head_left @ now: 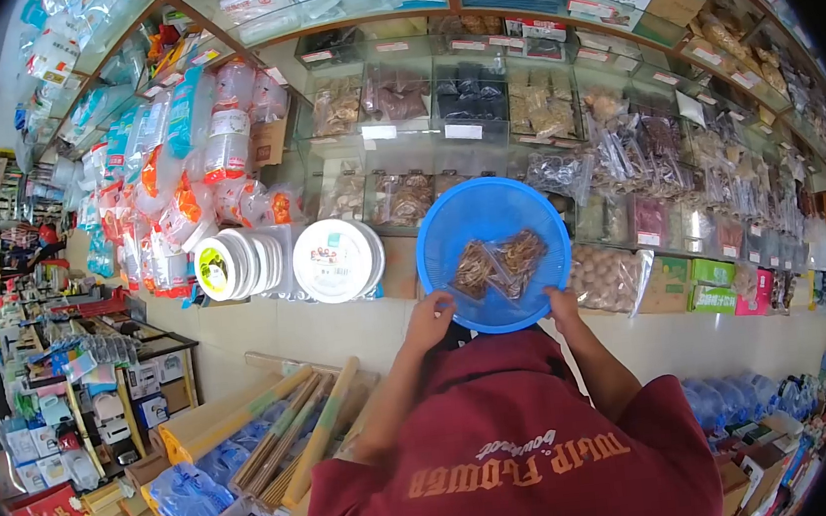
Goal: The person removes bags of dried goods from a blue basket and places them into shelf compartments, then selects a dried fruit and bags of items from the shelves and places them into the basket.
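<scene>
A round blue plastic basket [490,209] is held in front of my chest, tilted so its inside faces me. My left hand [429,319] grips the near left rim, fingers curled at the edge. On the near right rim, my right hand [564,305] is closed around the edge, its fingers mostly behind the wall. Two clear bags of brown dried goods, a left bag [474,268] and a right bag [520,256], lie side by side at the bottom of the basket. What kind of dried food they contain I cannot make out.
Glass-fronted bins [470,98] of dried goods rise ahead. Stacked white plates [338,260] and bagged plastic cups [226,127] sit to the left. Rolled mats [321,436] stand on the floor lower left. A bag of round brown items [606,277] lies right of the basket.
</scene>
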